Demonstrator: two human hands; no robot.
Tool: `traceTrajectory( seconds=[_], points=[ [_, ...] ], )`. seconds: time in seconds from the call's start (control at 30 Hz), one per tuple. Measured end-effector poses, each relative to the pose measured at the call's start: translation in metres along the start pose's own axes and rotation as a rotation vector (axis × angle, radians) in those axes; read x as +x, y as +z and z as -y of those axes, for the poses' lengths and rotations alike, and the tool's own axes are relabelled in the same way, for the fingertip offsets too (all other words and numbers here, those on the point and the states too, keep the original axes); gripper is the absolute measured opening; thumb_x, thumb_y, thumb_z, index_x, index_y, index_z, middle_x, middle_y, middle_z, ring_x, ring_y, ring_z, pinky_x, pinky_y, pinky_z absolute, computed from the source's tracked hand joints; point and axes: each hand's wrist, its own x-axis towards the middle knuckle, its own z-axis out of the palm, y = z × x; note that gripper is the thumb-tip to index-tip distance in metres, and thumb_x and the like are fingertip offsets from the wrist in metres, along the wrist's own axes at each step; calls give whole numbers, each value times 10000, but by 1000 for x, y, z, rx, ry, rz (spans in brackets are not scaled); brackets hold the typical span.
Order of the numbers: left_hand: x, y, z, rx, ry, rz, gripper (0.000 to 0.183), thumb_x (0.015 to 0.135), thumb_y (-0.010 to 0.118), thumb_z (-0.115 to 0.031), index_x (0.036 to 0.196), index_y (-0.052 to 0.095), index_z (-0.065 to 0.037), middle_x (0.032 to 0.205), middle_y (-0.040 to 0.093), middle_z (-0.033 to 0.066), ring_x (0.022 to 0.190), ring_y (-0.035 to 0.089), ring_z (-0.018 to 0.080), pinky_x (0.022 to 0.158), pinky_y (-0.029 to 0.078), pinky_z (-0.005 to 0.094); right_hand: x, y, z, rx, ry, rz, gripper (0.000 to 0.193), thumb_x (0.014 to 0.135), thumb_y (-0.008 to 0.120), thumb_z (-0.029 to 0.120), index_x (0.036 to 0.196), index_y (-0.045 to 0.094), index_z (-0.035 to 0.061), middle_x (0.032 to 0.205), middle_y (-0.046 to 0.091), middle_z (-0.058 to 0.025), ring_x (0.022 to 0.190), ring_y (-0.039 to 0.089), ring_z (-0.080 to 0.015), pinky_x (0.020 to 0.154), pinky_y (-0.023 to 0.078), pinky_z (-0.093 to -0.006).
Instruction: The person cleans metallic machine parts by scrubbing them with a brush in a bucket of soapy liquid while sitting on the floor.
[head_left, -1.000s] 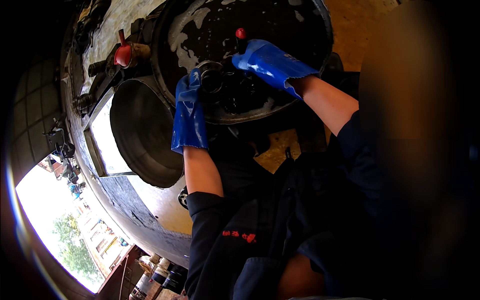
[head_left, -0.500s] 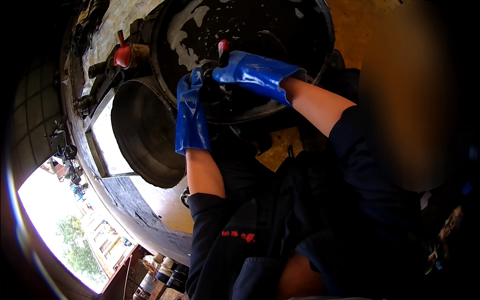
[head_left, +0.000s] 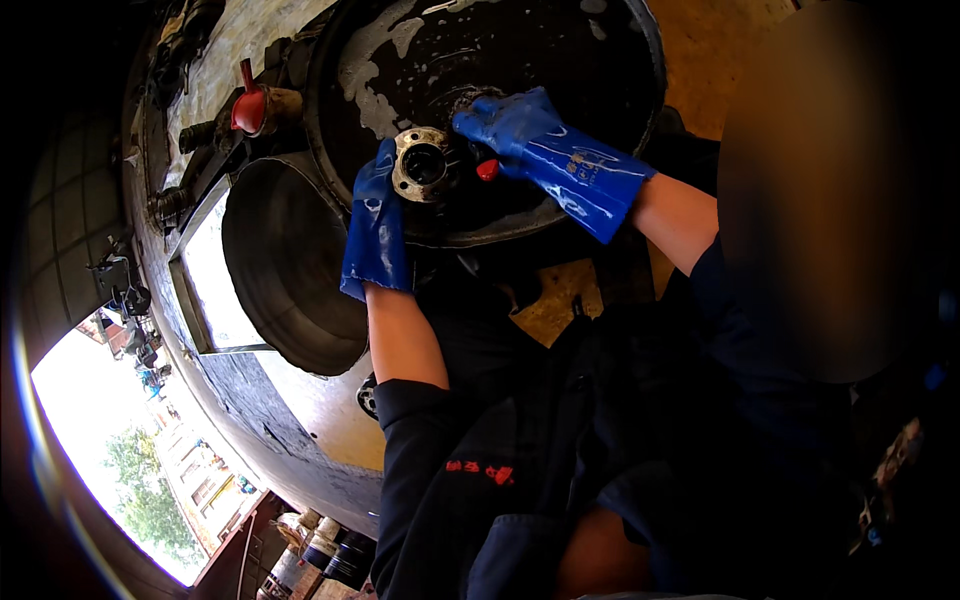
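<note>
Swung nearward since earlier: red-tipped handle, clamped in right hand. Clamped in left hand: round metal part, at near left of tub holding dark, pale-patched liquid.

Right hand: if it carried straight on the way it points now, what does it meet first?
The right hand would probably meet the pale foam on the dark liquid in the round tub, passing just beyond the flanged metal part. Depth is unclear; it may already touch the liquid.
</note>
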Motion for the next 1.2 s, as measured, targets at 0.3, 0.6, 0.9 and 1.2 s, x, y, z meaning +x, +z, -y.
traceTrajectory(
  seconds=[0.3, 0.6, 0.9, 1.2],
  points=[
    [-19, 18, -30, -213, -194, -10, 427, 1100, 470, -235, 1458, 556, -18, 1303, 679, 119, 1127, 648, 196, 965, 510, 302, 13, 9, 21, 610, -234, -50, 401, 1065, 519, 491, 1333, 627, 212, 1027, 705, -120, 958, 697, -256, 937, 563, -401],
    [7, 8, -5, 86, -201, -125, 539, 1022, 636, -481, 1020, 720, 51, 849, 695, 76, 721, 613, 169, 690, 507, 327, 36, -17, 35, 246, -104, 109, 316, 886, 731, 310, 1189, 686, 232, 967, 741, -26, 908, 737, -226, 836, 613, -345],
    [-46, 47, -67, 478, -33, -244, 613, 982, 644, -531, 1061, 686, 75, 868, 688, 164, 766, 626, 267, 755, 506, 410, 18, -39, -1, 775, 331, 252, 364, 896, 666, 379, 1084, 751, 79, 993, 752, -174, 899, 723, -350, 813, 584, -451],
    [-8, 32, -35, 484, -38, -159, 674, 968, 648, -573, 1183, 695, 64, 1013, 748, 198, 926, 720, 291, 841, 546, 387, 18, -57, -16, 377, 535, 390, 409, 909, 660, 379, 1224, 725, 127, 1086, 769, -105, 951, 743, -328, 861, 604, -454]
  ],
)
